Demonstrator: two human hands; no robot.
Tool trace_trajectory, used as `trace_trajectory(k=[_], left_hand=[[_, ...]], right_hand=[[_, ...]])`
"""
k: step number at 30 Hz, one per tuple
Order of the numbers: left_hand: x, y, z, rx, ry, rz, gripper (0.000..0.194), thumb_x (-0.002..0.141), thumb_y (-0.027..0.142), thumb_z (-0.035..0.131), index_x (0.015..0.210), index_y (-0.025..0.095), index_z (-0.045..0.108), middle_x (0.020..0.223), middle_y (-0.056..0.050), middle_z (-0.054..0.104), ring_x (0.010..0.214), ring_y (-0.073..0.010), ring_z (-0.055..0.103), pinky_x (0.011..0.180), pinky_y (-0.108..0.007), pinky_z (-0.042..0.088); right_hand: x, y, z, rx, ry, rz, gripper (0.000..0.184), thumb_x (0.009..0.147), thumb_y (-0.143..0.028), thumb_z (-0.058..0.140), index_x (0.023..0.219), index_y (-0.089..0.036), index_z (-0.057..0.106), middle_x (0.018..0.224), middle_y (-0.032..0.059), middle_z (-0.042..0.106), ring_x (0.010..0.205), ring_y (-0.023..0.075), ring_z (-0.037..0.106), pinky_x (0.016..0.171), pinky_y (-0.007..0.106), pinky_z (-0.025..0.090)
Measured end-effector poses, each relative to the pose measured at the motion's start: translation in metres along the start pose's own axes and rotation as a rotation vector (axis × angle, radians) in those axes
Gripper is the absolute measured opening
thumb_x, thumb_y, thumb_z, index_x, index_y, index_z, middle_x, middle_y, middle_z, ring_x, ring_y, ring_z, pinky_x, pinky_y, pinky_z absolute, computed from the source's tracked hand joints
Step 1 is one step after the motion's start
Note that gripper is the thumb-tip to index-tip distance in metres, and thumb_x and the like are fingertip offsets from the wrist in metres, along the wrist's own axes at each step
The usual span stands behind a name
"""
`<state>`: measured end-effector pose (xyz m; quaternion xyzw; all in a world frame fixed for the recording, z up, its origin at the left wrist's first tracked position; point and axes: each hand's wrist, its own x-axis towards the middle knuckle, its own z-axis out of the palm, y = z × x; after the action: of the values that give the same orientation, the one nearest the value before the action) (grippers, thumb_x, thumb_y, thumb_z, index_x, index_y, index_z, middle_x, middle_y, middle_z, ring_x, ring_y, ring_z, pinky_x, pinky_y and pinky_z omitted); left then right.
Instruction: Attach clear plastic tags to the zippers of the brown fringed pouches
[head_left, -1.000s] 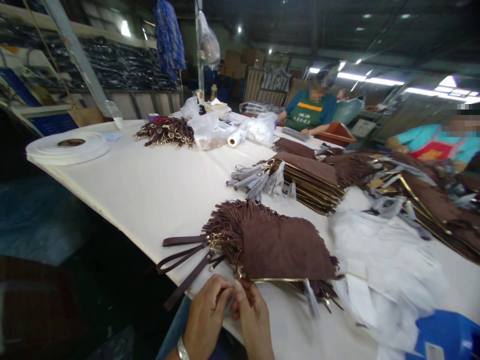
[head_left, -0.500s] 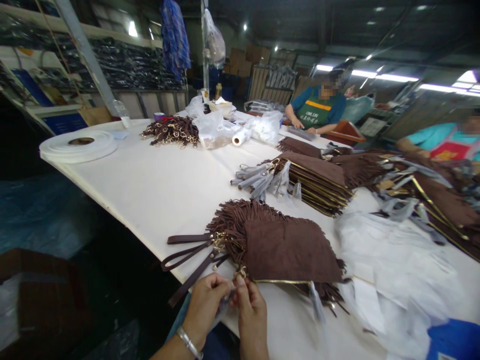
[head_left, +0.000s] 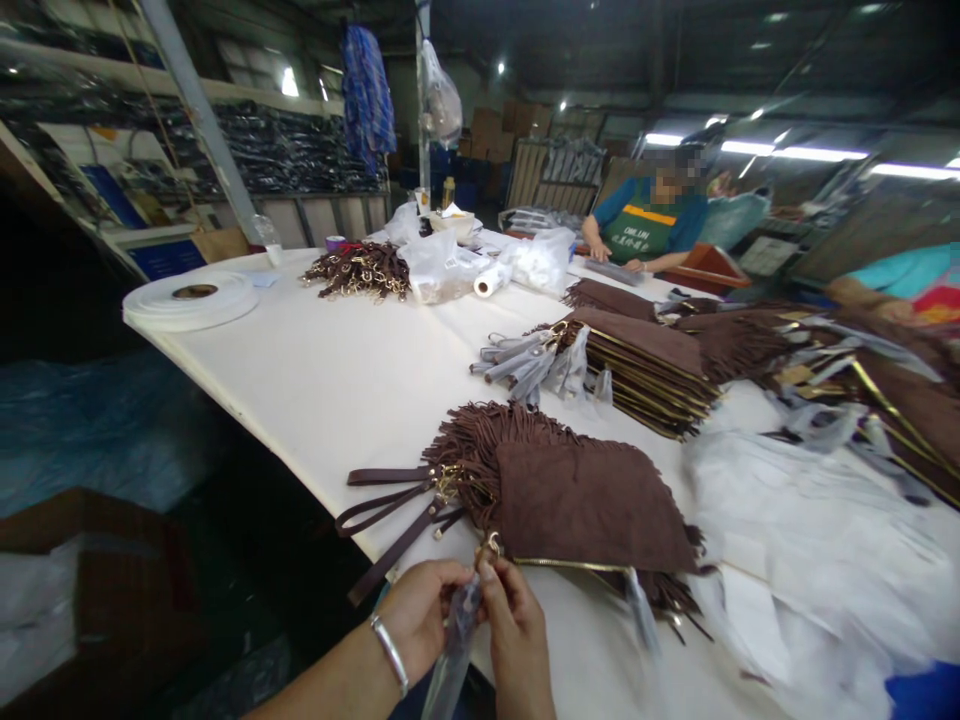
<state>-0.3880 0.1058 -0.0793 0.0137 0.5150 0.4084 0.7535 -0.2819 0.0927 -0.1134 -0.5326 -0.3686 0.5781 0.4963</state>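
Observation:
Both hands meet at the table's near edge, just below a brown fringed pouch [head_left: 592, 500] with a gold zipper. My left hand [head_left: 424, 610], wearing a silver bangle, is closed on a clear plastic sleeve [head_left: 457, 640] that hangs down between the hands. My right hand [head_left: 517, 620] pinches the sleeve's upper end, close to the gold clasp [head_left: 489, 545] at the pouch's corner. The strap inside the sleeve is mostly hidden. Brown wrist straps [head_left: 394, 530] with gold clips stick out to the left from the pouch pile.
Behind lies a stack of brown pouches [head_left: 645, 370] with wrapped straps. White plastic bags [head_left: 810, 540] spread to the right. A white roll [head_left: 191, 300] and a heap of clasped straps [head_left: 360, 270] lie farther back. A co-worker [head_left: 649, 220] works across the table.
My left hand has shifted slightly, and the plastic sleeve now hangs lengthened below the fingers. The whole view has swung a little, so the table appears farther right.

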Motion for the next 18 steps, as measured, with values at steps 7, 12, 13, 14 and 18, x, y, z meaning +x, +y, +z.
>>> trace_trajectory(k=[7,12,13,14,18], left_hand=[[-0.005,-0.005,0.0,0.016,-0.018,0.082,0.005,0.064,0.01,0.062,0.063,0.014,0.058,0.056,0.0,0.057,0.051,-0.0104,0.053,0.051,-0.021,0.043],[-0.001,0.002,-0.009,0.092,-0.056,-0.065,0.011,0.065,0.018,0.061,0.07,0.01,0.065,0.061,-0.005,0.063,0.055,-0.0148,0.059,0.056,-0.025,0.047],[0.001,0.004,-0.011,0.111,-0.067,-0.089,0.013,0.065,0.019,0.061,0.07,0.009,0.066,0.062,-0.007,0.064,0.056,-0.016,0.06,0.057,-0.027,0.048],[0.002,0.005,-0.013,0.13,-0.078,-0.109,0.014,0.065,0.02,0.061,0.07,0.008,0.066,0.063,-0.007,0.065,0.057,-0.0168,0.061,0.059,-0.028,0.049],[0.008,0.012,-0.017,0.207,-0.124,-0.15,0.014,0.063,0.018,0.061,0.07,0.008,0.067,0.063,-0.009,0.066,0.059,-0.0193,0.062,0.064,-0.033,0.051]], right_hand=[[-0.007,-0.004,-0.008,0.036,-0.042,0.023,0.034,0.074,-0.041,0.068,0.1,-0.02,0.067,0.099,0.0051,0.068,0.093,0.0222,0.06,0.079,0.028,0.047],[-0.005,-0.005,-0.009,0.173,-0.059,0.144,0.036,0.07,-0.038,0.073,0.099,-0.018,0.069,0.099,0.0065,0.068,0.087,0.0218,0.061,0.07,0.028,0.049],[-0.004,-0.005,-0.009,0.195,-0.07,0.159,0.035,0.07,-0.038,0.073,0.099,-0.018,0.068,0.097,0.0064,0.068,0.084,0.021,0.061,0.069,0.028,0.048],[-0.004,-0.005,-0.01,0.214,-0.08,0.169,0.035,0.07,-0.038,0.073,0.098,-0.017,0.068,0.095,0.0063,0.068,0.082,0.0204,0.061,0.068,0.028,0.048],[-0.006,-0.005,-0.011,0.275,-0.125,0.208,0.033,0.073,-0.037,0.072,0.099,-0.018,0.067,0.093,0.0055,0.067,0.076,0.0174,0.059,0.067,0.027,0.047]])
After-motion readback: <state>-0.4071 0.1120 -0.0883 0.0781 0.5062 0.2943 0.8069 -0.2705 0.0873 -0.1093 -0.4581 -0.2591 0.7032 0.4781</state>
